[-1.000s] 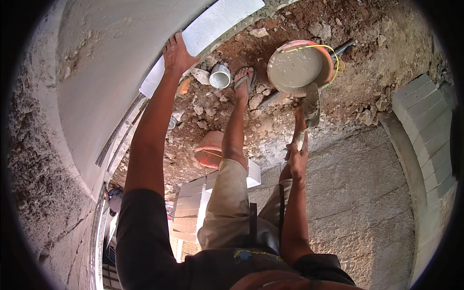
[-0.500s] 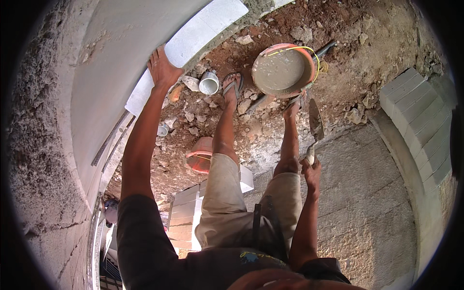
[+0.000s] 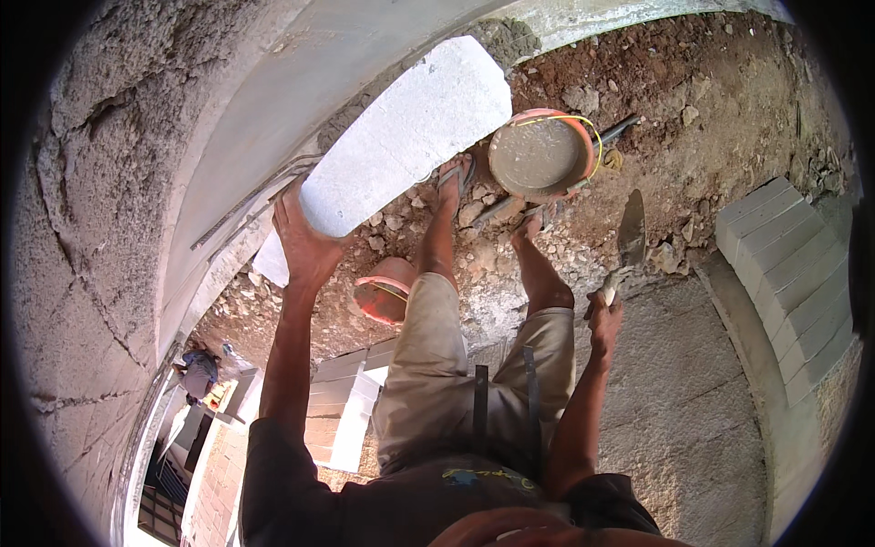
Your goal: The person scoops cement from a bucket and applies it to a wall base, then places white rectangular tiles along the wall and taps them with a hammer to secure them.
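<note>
At the end of a long white block, my left hand grips it, fingers wrapped round the edge. The block is held out from the curved wall, with grey mortar showing beyond its far end. My right hand is closed round the handle of a trowel, its blade pointing away from me. An orange bucket of grey mortar with a yellow handle stands beside my feet, near a dark bar. A second orange bucket sits further back by my left leg.
Stacked grey blocks stand at the right, more blocks behind my legs. A concrete wall with steel rods runs along the left. Rubble and red soil surround my feet. Another person crouches at lower left.
The white block has come away from the wall toward me with my left hand, which moved lower; it now covers the grey pipe piece. My right hand has shifted slightly right with the trowel.
</note>
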`<state>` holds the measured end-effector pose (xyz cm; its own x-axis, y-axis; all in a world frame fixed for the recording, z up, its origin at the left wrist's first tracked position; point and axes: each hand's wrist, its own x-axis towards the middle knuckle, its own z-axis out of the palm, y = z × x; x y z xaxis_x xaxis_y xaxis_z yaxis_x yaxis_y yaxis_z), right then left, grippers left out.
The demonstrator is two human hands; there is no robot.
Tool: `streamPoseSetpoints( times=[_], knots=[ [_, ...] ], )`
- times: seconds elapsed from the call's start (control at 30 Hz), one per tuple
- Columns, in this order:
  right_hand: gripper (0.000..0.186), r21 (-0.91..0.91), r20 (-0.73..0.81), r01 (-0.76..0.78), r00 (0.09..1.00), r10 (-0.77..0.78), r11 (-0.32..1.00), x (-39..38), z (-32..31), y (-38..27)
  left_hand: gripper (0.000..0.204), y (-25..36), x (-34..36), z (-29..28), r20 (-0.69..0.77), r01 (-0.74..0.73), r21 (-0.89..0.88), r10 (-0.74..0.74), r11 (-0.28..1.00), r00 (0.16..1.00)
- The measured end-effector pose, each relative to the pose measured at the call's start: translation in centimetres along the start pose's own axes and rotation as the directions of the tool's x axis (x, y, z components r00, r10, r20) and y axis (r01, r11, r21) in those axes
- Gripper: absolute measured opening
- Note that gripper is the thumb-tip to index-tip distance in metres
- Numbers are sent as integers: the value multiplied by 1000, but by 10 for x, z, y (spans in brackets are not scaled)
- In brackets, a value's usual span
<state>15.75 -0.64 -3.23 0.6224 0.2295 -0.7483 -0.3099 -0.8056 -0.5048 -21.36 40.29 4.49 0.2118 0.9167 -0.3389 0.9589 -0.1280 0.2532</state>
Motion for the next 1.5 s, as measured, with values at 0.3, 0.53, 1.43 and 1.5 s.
streamPoseSetpoints(
  times=[0.3, 0.53, 1.43, 1.5],
  knots=[
    [29, -86, 231, 45, 973, -25, 995, 51, -55, 23, 112, 27, -127, 50, 143, 82, -61, -73, 995, 987],
    [37, -263, 180, -25, 981, 75, 965, 62, -96, 19, 113, -2, -149, 129, 234, 180, -86, -156, 980, 960],
    [57, -547, 422, 669, 740, -524, 504, 540, 194, -176, 95, -212, -49, 376, -152, 3, 3, -3, 1000, 988],
    [68, -397, 516, 738, 671, -532, 546, 559, 204, -168, 94, -213, -47, 379, -194, -10, 16, 13, 1000, 981]
  ],
)
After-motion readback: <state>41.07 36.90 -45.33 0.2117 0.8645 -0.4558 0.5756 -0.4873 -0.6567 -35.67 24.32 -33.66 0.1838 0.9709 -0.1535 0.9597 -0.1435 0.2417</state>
